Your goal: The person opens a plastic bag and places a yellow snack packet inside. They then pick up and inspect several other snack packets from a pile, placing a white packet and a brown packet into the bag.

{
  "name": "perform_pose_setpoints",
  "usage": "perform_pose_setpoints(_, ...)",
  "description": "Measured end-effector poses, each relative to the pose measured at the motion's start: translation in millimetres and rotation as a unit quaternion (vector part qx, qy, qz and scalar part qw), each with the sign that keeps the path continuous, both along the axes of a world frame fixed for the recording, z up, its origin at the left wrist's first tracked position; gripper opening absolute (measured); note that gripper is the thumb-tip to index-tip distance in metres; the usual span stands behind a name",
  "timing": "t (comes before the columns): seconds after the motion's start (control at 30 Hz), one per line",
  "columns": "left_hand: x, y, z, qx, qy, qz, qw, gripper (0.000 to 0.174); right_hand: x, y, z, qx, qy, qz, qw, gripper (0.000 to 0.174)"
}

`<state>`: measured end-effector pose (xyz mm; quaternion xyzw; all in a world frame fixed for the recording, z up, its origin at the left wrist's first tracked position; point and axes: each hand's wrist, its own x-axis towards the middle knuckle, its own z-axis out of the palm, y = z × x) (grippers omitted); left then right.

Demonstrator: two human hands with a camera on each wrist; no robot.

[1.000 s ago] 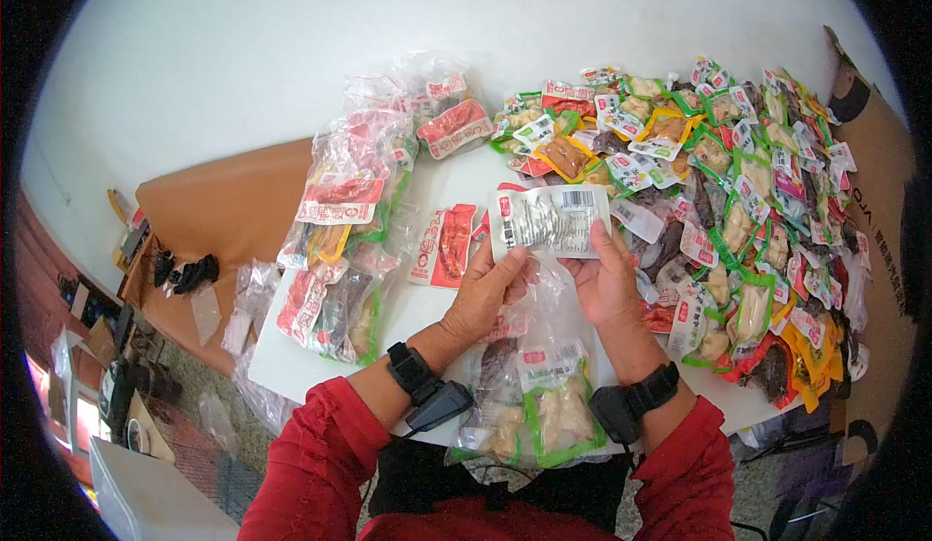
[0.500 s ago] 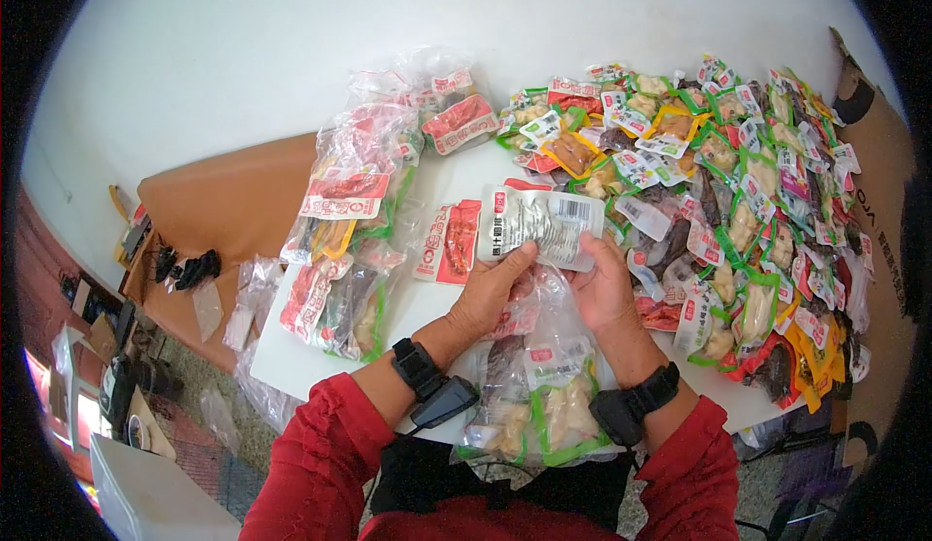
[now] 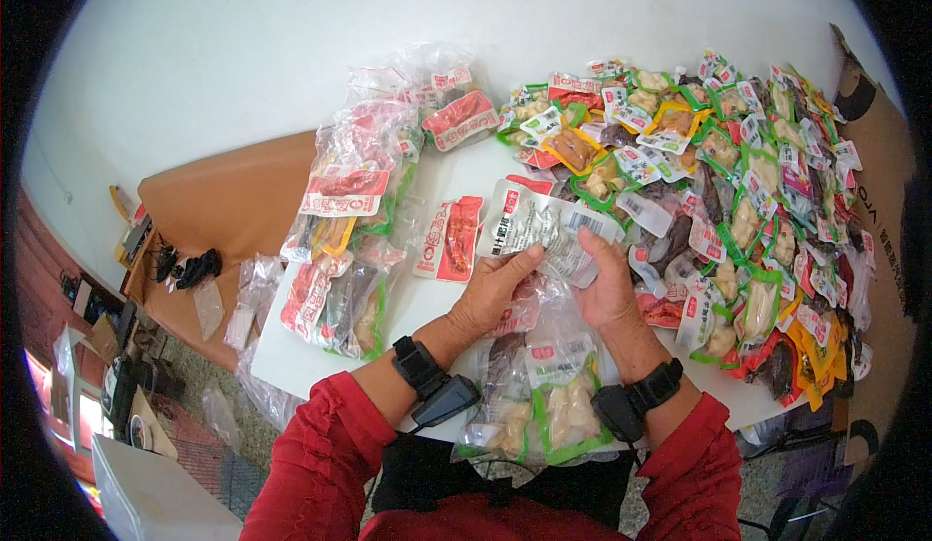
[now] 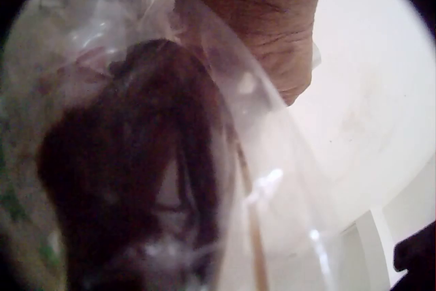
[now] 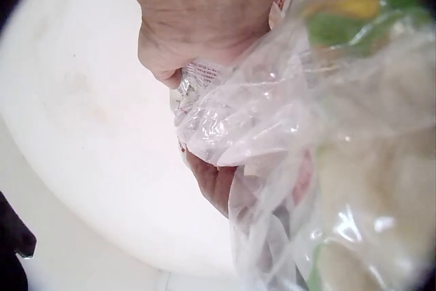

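Note:
A silver-and-white packet [image 3: 544, 222] with dark lettering is pinched between both hands in the head view. The left hand [image 3: 495, 293] has its thumb on the packet's lower left part, and the right hand [image 3: 607, 288] grips its lower right side. Below them hangs a clear plastic bag [image 3: 544, 347] holding several food packets, its top at the hands. In the left wrist view the bag [image 4: 266, 189] and a dark item in it hide much of the left hand [image 4: 266, 25]. The right wrist view shows the right hand [image 5: 204, 18] beside the crinkled bag [image 5: 225, 127].
A red-and-white packet [image 3: 452, 240] lies on the white table [image 3: 427, 174] left of the hands. Filled clear bags [image 3: 345, 196] stand at the left. A large heap of mixed packets [image 3: 718, 191] covers the right side, beside a cardboard box [image 3: 885, 250]. A brown seat [image 3: 233, 177] is at far left.
The silver-and-white packet has tilted, its right end dropping lower and toward the body. The right thumb now lies over its front. Both hands have shifted only slightly.

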<state>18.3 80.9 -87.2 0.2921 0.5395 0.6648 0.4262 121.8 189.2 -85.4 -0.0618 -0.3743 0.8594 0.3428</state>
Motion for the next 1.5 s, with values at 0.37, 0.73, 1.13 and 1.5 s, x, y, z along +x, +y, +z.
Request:
perform_pose_setpoints(0.37,1.1,-1.9,4.4,-0.022,-0.028,0.005,0.999,0.024,0.0,3.0,-2.3,-0.008,-0.022,0.001,1.000,0.032)
perform_pose_setpoints(0.73,-5.4,2.7,-10.8,-0.020,-0.044,-0.017,0.999,0.035,-0.9,5.7,-6.1,-0.011,-0.012,0.011,1.000,0.030)
perform_pose_setpoints(1.13,-10.3,3.7,-17.0,-0.020,-0.016,-0.065,0.998,0.041,-1.4,4.6,-4.7,-0.016,-0.026,-0.003,1.000,0.029)
perform_pose_setpoints(1.5,-5.3,3.2,-9.6,-0.012,-0.015,-0.053,0.998,0.042,-1.3,6.2,-6.2,-0.020,-0.022,0.011,1.000,0.029)
